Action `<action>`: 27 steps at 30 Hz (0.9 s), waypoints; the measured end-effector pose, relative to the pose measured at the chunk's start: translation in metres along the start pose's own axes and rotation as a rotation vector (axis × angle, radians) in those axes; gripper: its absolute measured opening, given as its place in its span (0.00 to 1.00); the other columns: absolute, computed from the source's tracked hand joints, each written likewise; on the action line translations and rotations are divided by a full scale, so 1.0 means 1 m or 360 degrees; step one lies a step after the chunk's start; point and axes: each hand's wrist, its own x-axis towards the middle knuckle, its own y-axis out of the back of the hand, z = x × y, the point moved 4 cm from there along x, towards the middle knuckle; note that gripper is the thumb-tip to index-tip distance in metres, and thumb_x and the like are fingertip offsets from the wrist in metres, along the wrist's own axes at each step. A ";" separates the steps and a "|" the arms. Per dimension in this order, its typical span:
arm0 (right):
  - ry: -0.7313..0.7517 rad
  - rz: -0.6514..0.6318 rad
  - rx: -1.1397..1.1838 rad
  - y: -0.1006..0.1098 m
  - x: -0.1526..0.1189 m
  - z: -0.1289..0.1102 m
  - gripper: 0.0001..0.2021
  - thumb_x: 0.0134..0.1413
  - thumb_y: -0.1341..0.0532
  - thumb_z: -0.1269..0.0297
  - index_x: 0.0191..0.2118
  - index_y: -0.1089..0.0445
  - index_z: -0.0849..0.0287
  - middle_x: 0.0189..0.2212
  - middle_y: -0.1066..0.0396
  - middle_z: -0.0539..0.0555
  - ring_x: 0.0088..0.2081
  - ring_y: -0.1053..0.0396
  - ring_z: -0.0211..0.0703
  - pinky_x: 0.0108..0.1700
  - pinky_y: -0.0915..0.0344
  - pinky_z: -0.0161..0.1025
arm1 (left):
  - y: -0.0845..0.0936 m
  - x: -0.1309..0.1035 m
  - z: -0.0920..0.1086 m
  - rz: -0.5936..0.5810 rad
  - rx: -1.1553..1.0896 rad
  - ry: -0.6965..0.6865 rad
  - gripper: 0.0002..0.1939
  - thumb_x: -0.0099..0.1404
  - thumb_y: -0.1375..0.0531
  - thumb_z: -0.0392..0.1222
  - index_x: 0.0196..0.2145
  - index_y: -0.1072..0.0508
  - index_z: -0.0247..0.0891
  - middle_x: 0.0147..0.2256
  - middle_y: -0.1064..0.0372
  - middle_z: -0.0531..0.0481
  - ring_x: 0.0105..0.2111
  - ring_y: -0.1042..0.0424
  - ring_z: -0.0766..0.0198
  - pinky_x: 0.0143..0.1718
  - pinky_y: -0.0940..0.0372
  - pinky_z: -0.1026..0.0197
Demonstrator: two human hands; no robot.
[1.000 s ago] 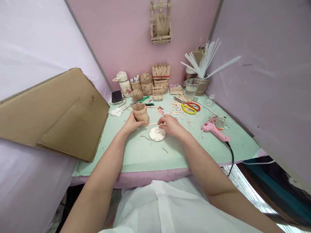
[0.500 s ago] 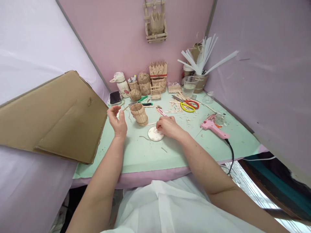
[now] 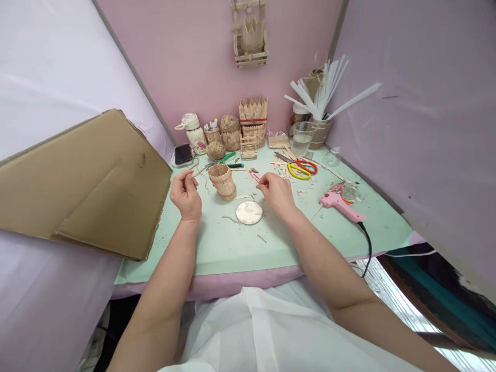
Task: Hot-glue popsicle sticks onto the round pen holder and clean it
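My left hand [image 3: 186,196] is raised left of a craft-stick cup [image 3: 222,182], thumb and fingers pressed together. Whatever it pinches is too small to make out; a strand of twine [image 3: 201,168] runs close by its fingertips. The cup stands on the table, open top tilted slightly, with twine round its lower part. My right hand [image 3: 278,192] is closed in a pinch just beyond a round white dish [image 3: 249,213] scattered with small pale pieces. What lies between those fingertips is hidden. A pink pen-like tool [image 3: 255,176] rests beside them.
Yellow-and-red-handled scissors [image 3: 300,168] lie among loose craft sticks. A pink glue gun [image 3: 341,203] with a black cord sits at right. Cardboard [image 3: 89,191] leans at left. Along the back stand a bottle [image 3: 196,135], twine balls [image 3: 216,150] and a plastic cup [image 3: 303,137].
My right hand has lifted off the white dish and moved slightly up and right, uncovering the pieces in it. The left hand's spread fingers have closed into a pinch.
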 end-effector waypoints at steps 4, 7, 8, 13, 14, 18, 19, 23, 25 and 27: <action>0.0022 0.0025 0.0187 -0.001 0.001 0.001 0.05 0.53 0.43 0.66 0.28 0.33 0.56 0.29 0.30 0.51 0.33 0.35 0.42 0.37 0.46 0.39 | -0.004 -0.009 0.010 -0.0208 0.0069 -0.0143 0.13 0.64 0.46 0.49 0.30 0.29 0.38 0.22 0.38 0.54 0.22 0.39 0.69 0.28 0.42 0.64; 0.0038 0.0078 0.0211 0.000 0.001 0.001 0.04 0.53 0.44 0.67 0.30 0.33 0.56 0.30 0.30 0.51 0.33 0.36 0.41 0.37 0.45 0.38 | -0.021 -0.026 0.023 -0.0680 0.0183 -0.0343 0.12 0.64 0.46 0.47 0.29 0.28 0.38 0.24 0.34 0.52 0.24 0.38 0.68 0.29 0.41 0.63; 0.0045 0.0074 0.0191 0.000 0.001 0.000 0.04 0.53 0.44 0.67 0.31 0.33 0.56 0.31 0.30 0.51 0.34 0.36 0.41 0.37 0.45 0.38 | -0.029 -0.034 0.027 -0.0919 0.0208 -0.0421 0.11 0.64 0.46 0.46 0.31 0.28 0.39 0.26 0.33 0.51 0.25 0.37 0.67 0.30 0.41 0.62; 0.0204 -0.0368 -0.0081 -0.011 -0.003 -0.005 0.05 0.50 0.41 0.71 0.30 0.29 0.56 0.33 0.30 0.52 0.40 0.37 0.44 0.40 0.47 0.39 | -0.054 -0.058 0.034 -0.1532 0.0331 -0.0691 0.11 0.64 0.48 0.43 0.35 0.26 0.40 0.30 0.32 0.45 0.33 0.33 0.60 0.36 0.40 0.57; 0.0245 -0.0441 -0.0141 -0.014 -0.004 -0.006 0.05 0.51 0.41 0.71 0.30 0.28 0.55 0.34 0.30 0.53 0.41 0.37 0.45 0.40 0.48 0.40 | -0.054 -0.058 0.034 -0.1513 0.0359 -0.0702 0.11 0.64 0.48 0.43 0.35 0.26 0.39 0.31 0.32 0.45 0.34 0.33 0.60 0.37 0.40 0.56; 0.0409 -0.0525 -0.0286 -0.023 -0.009 -0.010 0.07 0.52 0.40 0.70 0.31 0.25 0.53 0.37 0.31 0.54 0.45 0.41 0.47 0.41 0.53 0.43 | -0.052 -0.054 0.029 -0.1406 0.0405 -0.0701 0.10 0.64 0.47 0.41 0.35 0.27 0.39 0.32 0.31 0.45 0.35 0.34 0.59 0.37 0.40 0.56; 0.0444 -0.0530 -0.0304 -0.025 -0.010 -0.011 0.07 0.52 0.40 0.70 0.31 0.24 0.53 0.37 0.31 0.54 0.45 0.41 0.48 0.41 0.54 0.43 | -0.051 -0.054 0.028 -0.1397 0.0399 -0.0700 0.10 0.64 0.47 0.41 0.35 0.27 0.39 0.32 0.31 0.45 0.35 0.34 0.59 0.37 0.39 0.56; 0.0526 -0.0549 -0.0333 -0.035 -0.013 -0.012 0.08 0.52 0.40 0.70 0.31 0.24 0.53 0.36 0.30 0.55 0.45 0.42 0.48 0.40 0.56 0.43 | -0.051 -0.055 0.028 -0.1365 0.0364 -0.0699 0.10 0.64 0.48 0.40 0.35 0.27 0.38 0.31 0.32 0.45 0.35 0.34 0.60 0.37 0.39 0.57; 0.0549 -0.0554 -0.0348 -0.038 -0.013 -0.013 0.08 0.52 0.41 0.70 0.29 0.24 0.53 0.35 0.29 0.55 0.44 0.43 0.47 0.40 0.57 0.44 | -0.052 -0.055 0.029 -0.1353 0.0352 -0.0686 0.10 0.64 0.48 0.39 0.35 0.27 0.38 0.32 0.32 0.45 0.35 0.34 0.60 0.37 0.38 0.57; 0.0563 -0.0550 -0.0368 -0.039 -0.012 -0.013 0.09 0.52 0.41 0.70 0.28 0.24 0.53 0.34 0.29 0.55 0.44 0.43 0.47 0.40 0.57 0.44 | -0.052 -0.055 0.029 -0.1360 0.0343 -0.0667 0.10 0.64 0.48 0.39 0.35 0.27 0.39 0.32 0.32 0.45 0.35 0.33 0.60 0.37 0.38 0.57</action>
